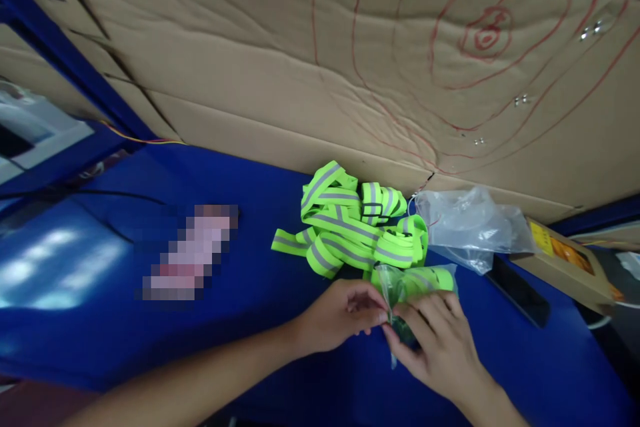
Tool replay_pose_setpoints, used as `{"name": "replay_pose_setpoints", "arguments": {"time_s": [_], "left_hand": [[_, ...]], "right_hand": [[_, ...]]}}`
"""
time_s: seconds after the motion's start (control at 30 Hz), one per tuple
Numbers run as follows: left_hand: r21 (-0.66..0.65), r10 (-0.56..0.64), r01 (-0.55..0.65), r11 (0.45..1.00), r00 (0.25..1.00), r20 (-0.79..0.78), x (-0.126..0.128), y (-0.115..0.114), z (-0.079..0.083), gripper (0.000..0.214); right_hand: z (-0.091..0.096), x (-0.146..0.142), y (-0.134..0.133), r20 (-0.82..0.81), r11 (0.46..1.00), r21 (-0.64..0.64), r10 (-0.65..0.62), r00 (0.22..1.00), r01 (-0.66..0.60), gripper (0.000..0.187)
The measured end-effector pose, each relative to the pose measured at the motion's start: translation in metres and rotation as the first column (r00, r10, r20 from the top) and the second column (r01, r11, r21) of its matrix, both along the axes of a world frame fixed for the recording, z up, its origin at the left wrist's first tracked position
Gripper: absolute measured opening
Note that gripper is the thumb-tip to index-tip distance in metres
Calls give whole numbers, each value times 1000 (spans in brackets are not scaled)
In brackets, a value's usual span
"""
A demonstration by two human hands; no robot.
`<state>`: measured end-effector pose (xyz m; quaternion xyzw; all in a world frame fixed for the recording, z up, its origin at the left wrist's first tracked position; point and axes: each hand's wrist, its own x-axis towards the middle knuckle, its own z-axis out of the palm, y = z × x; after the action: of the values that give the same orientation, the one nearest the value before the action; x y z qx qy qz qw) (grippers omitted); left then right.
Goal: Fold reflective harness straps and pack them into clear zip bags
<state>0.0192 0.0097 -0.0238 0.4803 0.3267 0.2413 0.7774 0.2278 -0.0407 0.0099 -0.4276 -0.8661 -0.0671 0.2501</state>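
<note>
Between my hands is a clear plastic bag (pixel 395 280) with a folded neon-yellow reflective strap (pixel 427 278) inside it. My left hand (pixel 345 313) pinches the bag's edge between thumb and fingertips. On the other side, my right hand (pixel 437 340) grips the same edge, its fingers lying over the bag and hiding part of the strap. Just beyond, a loose pile of neon-yellow reflective straps (pixel 340 220) with grey stripes and dark buckles lies on the blue table (pixel 260 347).
Crumpled clear plastic bags (pixel 470 227) lie right of the pile, near a dark phone (pixel 517 290) and a cardboard box (pixel 570 263). A blurred-out pink item (pixel 193 253) lies at left. Behind stands a cardboard wall (pixel 240 47) with red drawn lines. A black cable (pixel 115 193) crosses the left side.
</note>
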Motion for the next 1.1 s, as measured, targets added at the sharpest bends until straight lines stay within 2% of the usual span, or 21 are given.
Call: {"name": "replay_pose_setpoints", "arguments": {"time_s": [0.07,0.2,0.3,0.4,0.5,0.63,0.87,1.0,1.1], "left_hand": [[17,-15,16,1000,1000,-8,0,0,-1,47],[94,-23,23,995,1000,-3,0,-1,-2,35],[148,-1,3,989,1000,-13,1,-2,-3,28],[164,7,-2,986,1000,-30,1,-2,-3,21],[169,0,13,985,997,-76,1,-2,-1,19],[170,-18,32,985,996,-85,0,-1,2,21],[255,-25,63,965,989,-149,0,-2,1,30],[321,-87,122,939,989,-122,-4,-2,5,37],[381,-132,157,911,987,-90,-7,0,7,37]], "right_hand": [[1,0,0,-67,999,-42,1,998,-4,3],[2,0,0,-190,991,-133,-12,982,-13,9],[2,-1,0,-135,991,-132,-28,990,11,8],[2,-2,0,-45,992,-59,-112,993,109,2],[0,-3,0,-7,989,-25,-147,989,147,10],[-1,-2,0,-35,989,-85,-127,991,123,2],[5,4,-3,-89,981,-186,-72,993,55,10],[11,0,-10,-155,971,-233,24,988,-60,15],[13,-1,-12,-171,964,-249,47,984,-89,17]]}}
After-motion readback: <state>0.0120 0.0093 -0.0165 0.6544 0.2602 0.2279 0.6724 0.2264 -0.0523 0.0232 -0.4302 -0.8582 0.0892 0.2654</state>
